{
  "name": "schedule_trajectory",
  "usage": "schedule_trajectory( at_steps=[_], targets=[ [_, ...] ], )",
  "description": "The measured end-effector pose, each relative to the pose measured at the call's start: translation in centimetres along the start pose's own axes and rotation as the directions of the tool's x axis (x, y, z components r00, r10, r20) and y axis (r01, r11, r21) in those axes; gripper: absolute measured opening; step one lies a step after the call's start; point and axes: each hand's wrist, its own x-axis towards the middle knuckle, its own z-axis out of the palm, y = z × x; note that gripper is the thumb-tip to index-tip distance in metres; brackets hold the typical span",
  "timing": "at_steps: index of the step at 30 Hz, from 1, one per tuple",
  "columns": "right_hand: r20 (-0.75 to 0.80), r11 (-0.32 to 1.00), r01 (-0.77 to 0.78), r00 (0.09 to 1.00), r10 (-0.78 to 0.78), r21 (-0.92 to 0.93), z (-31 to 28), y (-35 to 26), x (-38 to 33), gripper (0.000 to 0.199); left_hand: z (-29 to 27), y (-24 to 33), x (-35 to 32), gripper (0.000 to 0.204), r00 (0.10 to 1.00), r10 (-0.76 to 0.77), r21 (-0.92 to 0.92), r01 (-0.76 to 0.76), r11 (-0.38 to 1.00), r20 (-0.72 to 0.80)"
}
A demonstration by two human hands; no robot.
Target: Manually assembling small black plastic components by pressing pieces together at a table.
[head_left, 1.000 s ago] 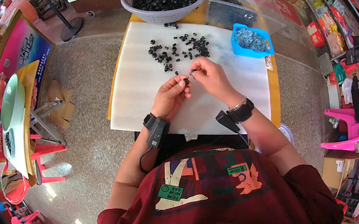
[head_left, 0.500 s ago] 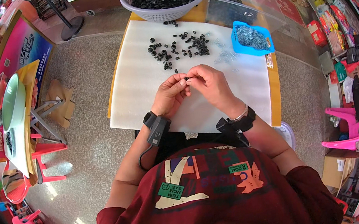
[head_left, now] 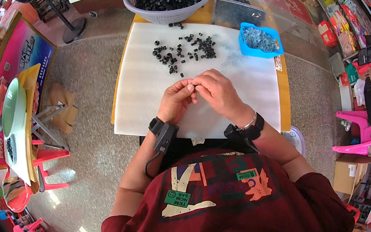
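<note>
Left hand [head_left: 175, 102] and right hand [head_left: 221, 94] together, fingertips pinching small black part [head_left: 195, 86]; one second ago, apart.

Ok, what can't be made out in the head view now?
All in the head view:
Small black part: mostly hidden between the left hand and right hand.
Any second piece in the right hand: covered by its grip.
Lavender perforated basket: far rim cut off by the top edge.
Translucent pieces in the blue tray: individual shapes too small.
</note>
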Motion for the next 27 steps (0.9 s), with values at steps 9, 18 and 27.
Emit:
schedule_trajectory(
  at_steps=[9,18,27],
  targets=[
    [0.076,0.997,0.072,0.995,-0.072,0.002,-1.0,-0.3,0.3,0.015,-0.8,-0.6,-0.1,0.019,0.998,-0.040,0.046,0.038,0.998,0.038],
    [0.034,0.941,-0.269,0.963,0.268,0.208,0.6,0.6,-1.7,0.014,1.1,-0.6,-0.3,0.027,1.000,-0.008,0.216,0.013,0.976,-0.027],
    [0.031,0.852,-0.383,0.916,0.399,0.356,1.0,0.6,-2.3,0.013,1.0,-0.9,-0.3,0.029,1.000,-0.007,0.301,0.012,0.954,-0.018]
  ],
)
